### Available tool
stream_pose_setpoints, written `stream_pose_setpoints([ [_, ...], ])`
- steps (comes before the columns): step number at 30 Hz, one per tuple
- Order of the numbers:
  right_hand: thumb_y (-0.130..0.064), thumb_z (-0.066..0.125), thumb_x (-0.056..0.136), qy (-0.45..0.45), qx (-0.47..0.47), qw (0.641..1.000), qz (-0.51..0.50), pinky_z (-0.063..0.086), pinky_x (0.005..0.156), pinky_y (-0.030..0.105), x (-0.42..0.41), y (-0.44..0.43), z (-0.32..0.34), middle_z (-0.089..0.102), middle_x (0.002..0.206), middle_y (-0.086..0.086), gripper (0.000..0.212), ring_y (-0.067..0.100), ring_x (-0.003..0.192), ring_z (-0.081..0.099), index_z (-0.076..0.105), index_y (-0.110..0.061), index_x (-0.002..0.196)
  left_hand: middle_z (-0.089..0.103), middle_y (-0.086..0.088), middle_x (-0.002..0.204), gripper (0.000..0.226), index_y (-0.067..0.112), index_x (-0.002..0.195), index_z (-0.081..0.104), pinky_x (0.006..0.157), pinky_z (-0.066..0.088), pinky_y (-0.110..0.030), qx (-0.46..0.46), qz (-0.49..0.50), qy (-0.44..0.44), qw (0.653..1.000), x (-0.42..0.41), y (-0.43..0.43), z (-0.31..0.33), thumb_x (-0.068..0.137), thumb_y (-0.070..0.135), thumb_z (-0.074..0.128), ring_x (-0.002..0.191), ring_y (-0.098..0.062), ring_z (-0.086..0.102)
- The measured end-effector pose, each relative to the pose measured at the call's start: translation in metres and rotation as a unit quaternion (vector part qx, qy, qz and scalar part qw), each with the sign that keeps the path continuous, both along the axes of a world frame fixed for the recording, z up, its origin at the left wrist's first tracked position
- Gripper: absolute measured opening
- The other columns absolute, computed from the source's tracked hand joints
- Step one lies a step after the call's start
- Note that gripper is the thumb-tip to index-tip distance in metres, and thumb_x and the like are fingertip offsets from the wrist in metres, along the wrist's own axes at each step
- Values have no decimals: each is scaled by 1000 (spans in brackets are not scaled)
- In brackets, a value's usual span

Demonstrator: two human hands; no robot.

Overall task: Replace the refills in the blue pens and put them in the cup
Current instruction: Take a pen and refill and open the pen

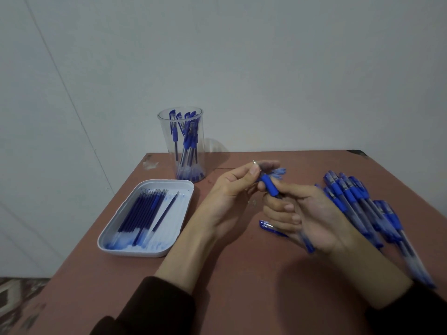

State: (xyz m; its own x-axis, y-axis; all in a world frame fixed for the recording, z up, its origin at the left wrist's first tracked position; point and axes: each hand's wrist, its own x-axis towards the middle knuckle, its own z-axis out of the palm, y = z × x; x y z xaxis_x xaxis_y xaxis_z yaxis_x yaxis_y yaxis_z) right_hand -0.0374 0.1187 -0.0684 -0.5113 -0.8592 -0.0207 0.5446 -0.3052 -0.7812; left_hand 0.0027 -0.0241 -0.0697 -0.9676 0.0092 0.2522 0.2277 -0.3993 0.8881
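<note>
— Which step?
— Above the reddish-brown wooden table (pixel 242 291), the right hand (pixel 307 213) is gripping a blue clear-barrelled plastic pen (pixel 271 187). The left hand (pixel 232 189) is pinching its tip, likely unscrewing it. Pulling the refill comes next.
— Room?
— The white plastic tray of blue refills (pixel 145 253) is lying left of the left hand, near the table's edge. The clear plastic cup (pixel 165 134) is standing beyond it.

l sleeve (pixel 154 308) & r sleeve (pixel 411 315) are dark, brownish-black soft fabric w/ plain cuffs, ending approx mid-forearm. my l hand (pixel 231 189) & r hand (pixel 312 213) are bare, nails short.
</note>
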Motion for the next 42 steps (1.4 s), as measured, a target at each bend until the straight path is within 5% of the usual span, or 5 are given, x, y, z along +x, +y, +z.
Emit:
stream_pose_setpoints([
  [8, -23, 48, 96, 206, 158, 913, -314, 29, 40, 20, -7, -4, 5, 46, 55, 3, 23, 11, 45, 37, 67, -9, 96, 69, -15, 94, 22, -3, 107, 66, 95, 50, -38, -56, 45, -69, 995, -10, 4, -17, 94, 10, 55, 93, -24, 66],
  [13, -28, 57, 92, 425, 257, 751, -435, 41, 57, 36, -18, 5, -8, 54, 62, 0, 10, 10, 55, 47, 66, -24, 90, 67, 8, 108, 30, 22, 104, 74, 86, 39, -6, -558, 22, -18, 829, -6, -13, -22, 75, 30, 78, 96, 3, 58],
  [21, -25, 62, 82, 665, 368, 508, -405, 39, 70, 32, -14, 8, -11, 56, 77, -11, 15, 9, 72, 47, 68, -28, 94, 65, 8, 75, 17, 29, 79, 67, 62, 48, -15, -388, 241, -27, 889, -9, -20, -20, 79, 14, 75, 61, -2, 58],
  [31, -31, 56, 78, 684, 406, 473, -379, 27, 73, 30, -13, 7, -13, 46, 73, -15, 17, 6, 73, 39, 69, -30, 90, 67, 4, 74, 17, 26, 80, 70, 65, 50, -22, -368, 216, -12, 904, -6, -21, -15, 78, 10, 75, 63, -8, 58],
  [42, -18, 68, 84, 650, 344, 592, -330, 34, 69, 12, -15, 6, -12, 58, 77, -13, 16, 2, 80, 49, 74, -23, 98, 72, -5, 77, 13, 22, 83, 75, 74, 53, -39, -375, 196, -5, 906, -5, -19, -13, 74, 15, 79, 78, -32, 66],
])
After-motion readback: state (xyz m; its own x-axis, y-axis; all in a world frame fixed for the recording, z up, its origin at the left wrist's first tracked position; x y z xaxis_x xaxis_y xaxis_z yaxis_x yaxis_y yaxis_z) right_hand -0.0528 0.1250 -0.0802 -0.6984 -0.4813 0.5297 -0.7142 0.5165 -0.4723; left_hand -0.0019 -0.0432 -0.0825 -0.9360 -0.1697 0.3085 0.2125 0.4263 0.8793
